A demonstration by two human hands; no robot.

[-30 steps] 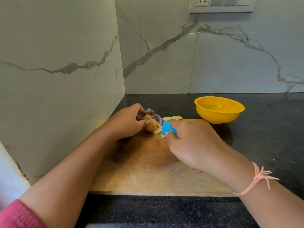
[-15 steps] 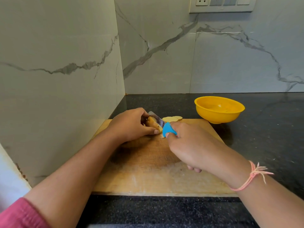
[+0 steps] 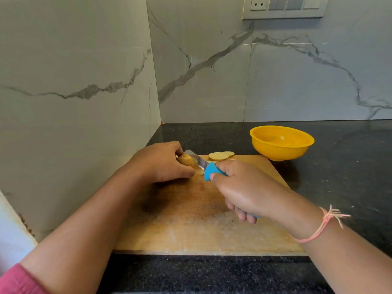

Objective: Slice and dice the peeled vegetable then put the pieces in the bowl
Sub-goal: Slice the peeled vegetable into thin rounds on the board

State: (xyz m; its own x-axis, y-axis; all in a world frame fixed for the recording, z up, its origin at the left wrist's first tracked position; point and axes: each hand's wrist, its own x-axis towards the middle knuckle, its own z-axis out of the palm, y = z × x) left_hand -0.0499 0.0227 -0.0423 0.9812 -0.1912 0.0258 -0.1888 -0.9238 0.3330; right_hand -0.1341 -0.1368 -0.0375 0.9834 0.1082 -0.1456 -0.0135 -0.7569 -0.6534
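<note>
A wooden cutting board (image 3: 191, 225) lies on the dark counter. At its far left, my left hand (image 3: 159, 162) grips a small yellowish-brown vegetable piece (image 3: 186, 160). My right hand (image 3: 244, 187) holds a knife by its blue handle (image 3: 212, 171); the steel blade (image 3: 196, 159) lies against the right side of the vegetable. Two pale round slices (image 3: 220, 155) rest at the board's far edge, behind the knife. A yellow bowl (image 3: 281, 143) stands on the counter beyond the board's far right corner.
Marble-look walls close off the left side and the back, meeting in a corner behind the board. The black speckled counter (image 3: 339, 166) stretches right of the board and bowl. A switch panel (image 3: 284, 7) sits high on the back wall.
The knife blade has drawn nearer and lower against the vegetable, in a slicing stroke. My left hand shifted slightly along the piece. The slices and the bowl stayed put.
</note>
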